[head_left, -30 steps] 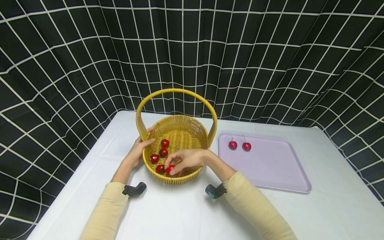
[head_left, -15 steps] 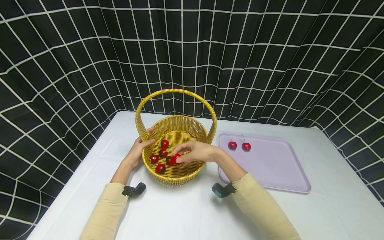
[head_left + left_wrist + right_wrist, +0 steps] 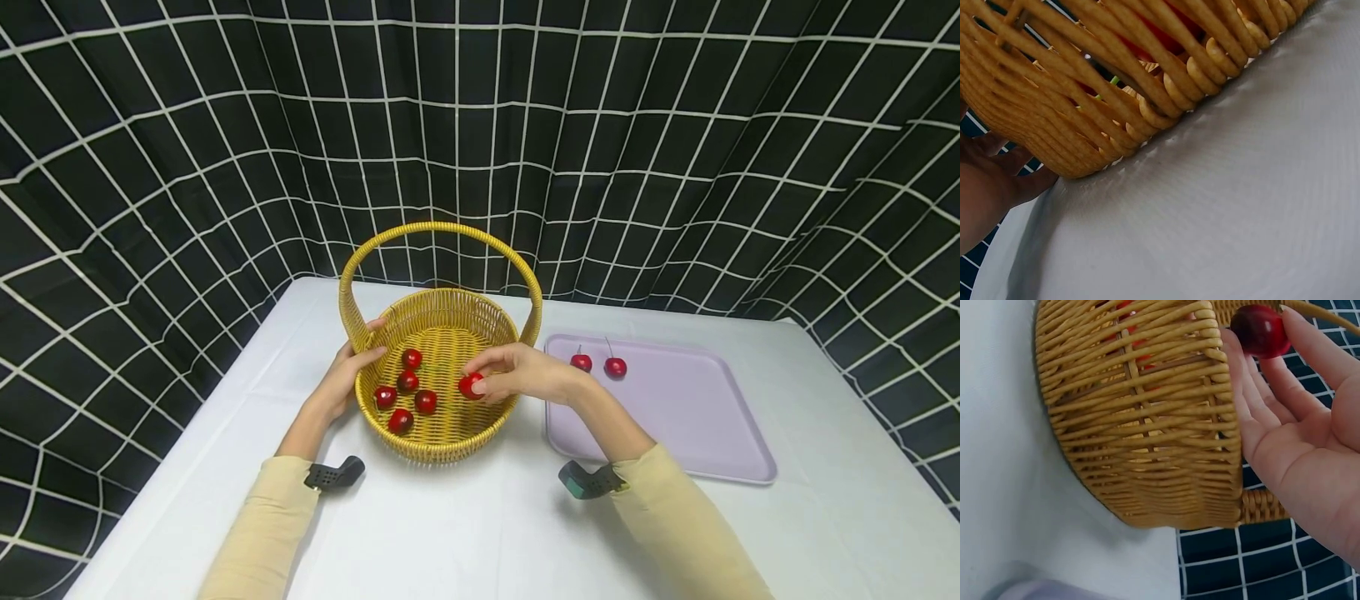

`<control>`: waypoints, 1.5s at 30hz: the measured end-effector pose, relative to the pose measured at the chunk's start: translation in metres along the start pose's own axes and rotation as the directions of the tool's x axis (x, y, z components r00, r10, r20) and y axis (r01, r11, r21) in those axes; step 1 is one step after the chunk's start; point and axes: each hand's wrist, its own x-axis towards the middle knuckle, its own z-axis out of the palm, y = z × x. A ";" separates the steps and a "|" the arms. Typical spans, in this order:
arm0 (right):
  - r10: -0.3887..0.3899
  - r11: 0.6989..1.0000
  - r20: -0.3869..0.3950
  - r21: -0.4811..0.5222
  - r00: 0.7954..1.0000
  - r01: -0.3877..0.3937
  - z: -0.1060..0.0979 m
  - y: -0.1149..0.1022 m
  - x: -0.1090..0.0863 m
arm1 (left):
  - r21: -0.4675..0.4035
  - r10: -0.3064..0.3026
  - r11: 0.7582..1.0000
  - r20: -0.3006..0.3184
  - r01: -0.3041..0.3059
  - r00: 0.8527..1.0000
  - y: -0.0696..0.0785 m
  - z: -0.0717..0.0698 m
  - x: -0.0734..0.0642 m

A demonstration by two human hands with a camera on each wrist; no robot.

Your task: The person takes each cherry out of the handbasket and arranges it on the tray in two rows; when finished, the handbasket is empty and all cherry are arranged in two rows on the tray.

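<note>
A yellow wicker basket (image 3: 468, 333) with a tall arched handle stands on the white cloth. My left hand (image 3: 341, 379) grips its left side by the foot of the handle, thumb over the rim. In the left wrist view, the fingers (image 3: 1029, 184) lie against the outside of the weave. My right hand (image 3: 536, 373) pinches a dark red cherry (image 3: 1261, 331) between thumb and fingers, over the right part of the basket. Several more cherries, one of them a cherry (image 3: 401, 421) near the front rim, lie in the basket's left half.
To the right of the basket, a pale purple tray (image 3: 675, 417) carries two stemmed cherries (image 3: 616, 367) near its far left corner. My right forearm passes over the tray's left edge. A black grid-patterned curtain (image 3: 465, 125) hangs behind and beside the table.
My right hand has lifted the pinched cherry from the basket's front and carried it right, toward the right rim. Another cherry has shifted toward the basket's middle. My left hand stays put.
</note>
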 end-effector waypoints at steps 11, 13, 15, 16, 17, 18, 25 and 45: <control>-0.006 0.998 -0.070 0.058 0.998 0.010 -0.012 0.008 -0.028 | 0.001 -0.004 1.000 0.002 0.004 1.000 -0.002 0.000 0.001; -0.007 0.998 -0.087 0.058 0.996 0.012 -0.016 0.011 -0.034 | 0.000 -0.003 1.000 0.003 0.003 1.000 -0.002 0.000 0.001; -0.006 0.998 -0.100 0.064 0.995 0.013 -0.019 0.015 -0.039 | -0.001 -0.002 1.000 0.003 0.002 1.000 -0.002 0.000 0.001; -0.009 0.997 -0.105 0.071 0.994 0.016 -0.021 0.017 -0.041 | -0.001 -0.002 1.000 0.004 0.002 1.000 -0.002 0.000 0.001; -0.010 0.997 -0.111 0.076 0.994 0.018 -0.024 0.020 -0.044 | 0.000 -0.001 1.000 0.004 0.001 1.000 -0.002 0.000 0.001; -0.011 0.997 -0.116 0.077 0.993 0.020 -0.026 0.023 -0.046 | -0.001 -0.001 1.000 0.004 0.001 1.000 -0.002 0.000 0.001; 0.015 1.000 -0.188 0.015 0.982 -0.012 -0.037 0.042 -0.067 | -0.005 0.000 1.000 0.004 0.000 1.000 -0.003 -0.001 0.001; 0.126 0.973 -0.328 0.225 0.936 -0.052 -0.084 0.096 -0.117 | -0.001 -0.001 1.000 0.001 0.001 1.000 -0.001 -0.001 0.001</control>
